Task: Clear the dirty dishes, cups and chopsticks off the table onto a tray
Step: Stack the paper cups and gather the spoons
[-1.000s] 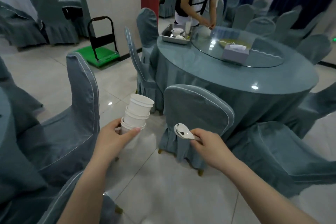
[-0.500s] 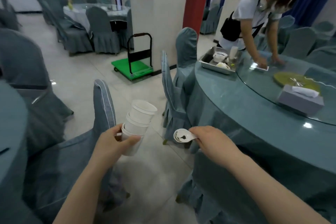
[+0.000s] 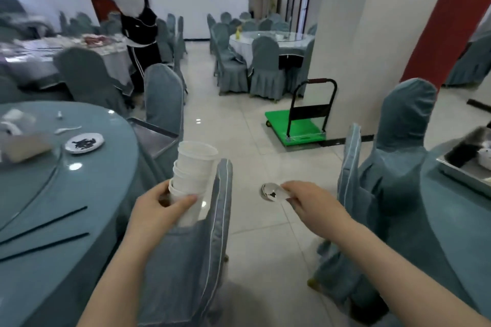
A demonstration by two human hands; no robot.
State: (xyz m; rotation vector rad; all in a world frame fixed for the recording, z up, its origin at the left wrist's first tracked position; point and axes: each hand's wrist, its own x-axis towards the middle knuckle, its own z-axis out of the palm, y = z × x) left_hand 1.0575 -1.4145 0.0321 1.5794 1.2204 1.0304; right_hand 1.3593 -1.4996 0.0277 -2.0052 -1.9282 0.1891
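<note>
My left hand (image 3: 156, 210) grips a stack of white cups (image 3: 192, 175) above a chair back. My right hand (image 3: 310, 204) pinches the handle of a white spoon (image 3: 272, 191) over the floor. On the round table (image 3: 87, 199) at the left lie a dirty plate (image 3: 84, 143), a white spoon (image 3: 66, 129), black chopsticks (image 3: 45, 233) and crumpled napkins. A metal tray (image 3: 462, 172) with dishes sits on the table at the right edge. Another metal tray (image 3: 156, 135) rests on a chair beside the left table.
Blue-covered chairs (image 3: 202, 241) stand between the two tables, with tiled floor between them. A green platform trolley (image 3: 300, 129) is parked by the white pillar. A person in an apron (image 3: 138, 24) stands at a far table laden with dishes.
The view has swung left from the right table to the dirty left table. Both hands keep their hold on the cups and the spoon.
</note>
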